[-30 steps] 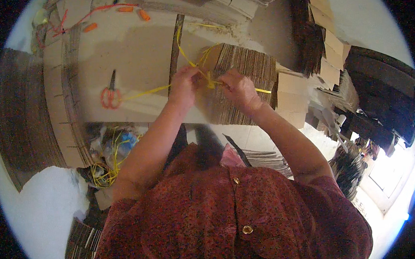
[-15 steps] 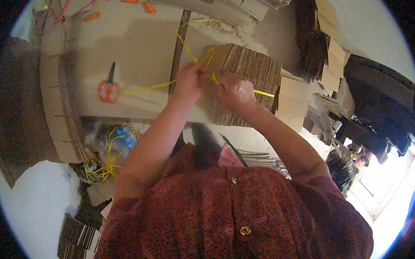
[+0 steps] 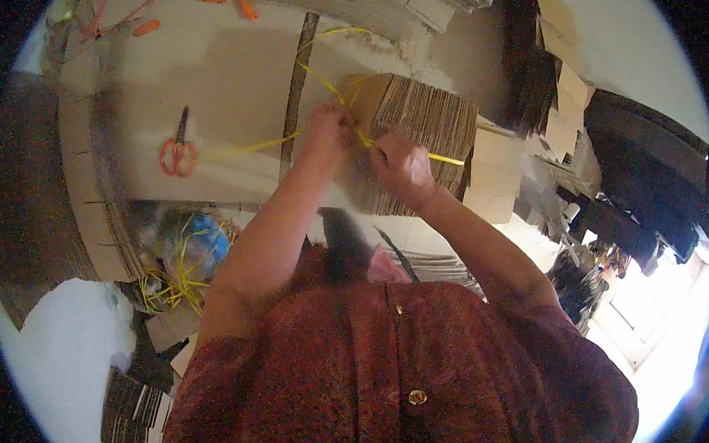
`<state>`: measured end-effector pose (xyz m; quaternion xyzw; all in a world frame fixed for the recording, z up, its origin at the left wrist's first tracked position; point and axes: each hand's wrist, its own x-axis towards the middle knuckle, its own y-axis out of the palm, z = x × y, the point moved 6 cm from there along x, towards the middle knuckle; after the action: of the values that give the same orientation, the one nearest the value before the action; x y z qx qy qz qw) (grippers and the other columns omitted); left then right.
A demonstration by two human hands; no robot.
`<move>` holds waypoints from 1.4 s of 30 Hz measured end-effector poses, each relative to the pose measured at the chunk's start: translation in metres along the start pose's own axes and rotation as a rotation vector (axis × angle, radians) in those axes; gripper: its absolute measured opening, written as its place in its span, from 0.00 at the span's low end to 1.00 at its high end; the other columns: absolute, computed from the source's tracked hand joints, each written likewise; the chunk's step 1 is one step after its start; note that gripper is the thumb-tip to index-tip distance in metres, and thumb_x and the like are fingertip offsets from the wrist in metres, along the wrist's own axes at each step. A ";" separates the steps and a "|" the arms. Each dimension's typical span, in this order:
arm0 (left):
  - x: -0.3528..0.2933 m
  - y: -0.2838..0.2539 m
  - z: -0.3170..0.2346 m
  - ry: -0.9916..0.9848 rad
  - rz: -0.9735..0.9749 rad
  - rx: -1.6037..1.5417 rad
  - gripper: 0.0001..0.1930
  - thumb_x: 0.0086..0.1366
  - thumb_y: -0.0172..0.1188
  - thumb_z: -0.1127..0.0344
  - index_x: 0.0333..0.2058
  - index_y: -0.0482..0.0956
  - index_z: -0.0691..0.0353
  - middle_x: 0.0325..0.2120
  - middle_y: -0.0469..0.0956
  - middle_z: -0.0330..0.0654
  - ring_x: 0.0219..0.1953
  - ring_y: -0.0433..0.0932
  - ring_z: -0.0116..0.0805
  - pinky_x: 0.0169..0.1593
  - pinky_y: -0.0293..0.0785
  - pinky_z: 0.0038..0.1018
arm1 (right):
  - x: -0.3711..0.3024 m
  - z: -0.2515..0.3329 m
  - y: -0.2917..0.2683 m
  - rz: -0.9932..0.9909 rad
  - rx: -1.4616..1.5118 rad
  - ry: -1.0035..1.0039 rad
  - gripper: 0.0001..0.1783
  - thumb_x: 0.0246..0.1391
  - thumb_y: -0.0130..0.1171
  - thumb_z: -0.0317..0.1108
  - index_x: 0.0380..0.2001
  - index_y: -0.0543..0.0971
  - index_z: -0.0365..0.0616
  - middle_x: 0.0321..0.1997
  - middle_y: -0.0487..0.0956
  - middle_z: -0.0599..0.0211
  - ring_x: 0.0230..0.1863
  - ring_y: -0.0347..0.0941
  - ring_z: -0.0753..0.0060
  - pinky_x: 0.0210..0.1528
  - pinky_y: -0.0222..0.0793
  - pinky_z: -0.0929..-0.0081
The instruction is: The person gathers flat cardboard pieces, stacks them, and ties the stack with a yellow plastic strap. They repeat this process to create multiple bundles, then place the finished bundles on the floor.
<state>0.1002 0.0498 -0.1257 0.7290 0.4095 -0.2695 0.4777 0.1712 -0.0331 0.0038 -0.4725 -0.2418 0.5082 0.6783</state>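
Observation:
A bundle of stacked flat cardboard pieces lies on the table, with yellow plastic twine running across it. At the bundle's left end my left hand is closed on the twine, one length trailing left over the table. My right hand, also closed, grips the twine at the near side of the bundle's top. A short stretch of twine spans the gap between both hands; whether it is knotted there I cannot tell. Left of my hands lie scissors with orange handles, blades pointing away from me.
Orange pieces lie at the far left. Tall cardboard stacks line the left side; more cardboard sits right of the bundle. A tangle of yellow twine and a blue-and-clear plastic bag are at the near left.
The view has shifted slightly, moving the table things a little left. Both hands stay at the bundle's left end, still gripping the twine, with a slightly wider gap between them.

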 end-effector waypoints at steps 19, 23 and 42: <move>0.038 -0.045 -0.102 0.937 0.008 1.520 0.09 0.57 0.51 0.66 0.33 0.77 0.60 0.28 0.76 0.50 0.32 0.75 0.48 0.35 0.69 0.39 | -0.008 -0.033 -0.025 -0.020 0.074 0.133 0.06 0.43 0.58 0.28 0.25 0.72 0.39 0.25 0.70 0.56 0.27 0.70 0.53 0.27 0.65 0.63; 0.029 -0.058 -0.136 0.631 0.009 1.466 0.09 0.56 0.52 0.65 0.33 0.77 0.59 0.29 0.75 0.49 0.33 0.74 0.50 0.35 0.69 0.40 | 0.000 -0.038 -0.037 -0.048 0.161 0.142 0.05 0.43 0.57 0.28 0.22 0.73 0.38 0.23 0.70 0.57 0.23 0.69 0.57 0.25 0.64 0.66; 0.095 0.002 -0.028 0.406 0.313 1.179 0.10 0.52 0.51 0.66 0.31 0.78 0.62 0.30 0.76 0.54 0.36 0.74 0.53 0.38 0.70 0.41 | 0.165 -0.128 0.049 0.847 0.122 0.008 0.15 0.45 0.56 0.42 0.19 0.77 0.39 0.16 0.72 0.68 0.22 0.69 0.80 0.23 0.67 0.76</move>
<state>0.1513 0.1077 -0.1882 0.9569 0.1636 -0.2332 -0.0564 0.3129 0.0692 -0.1203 -0.4909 0.0067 0.7536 0.4371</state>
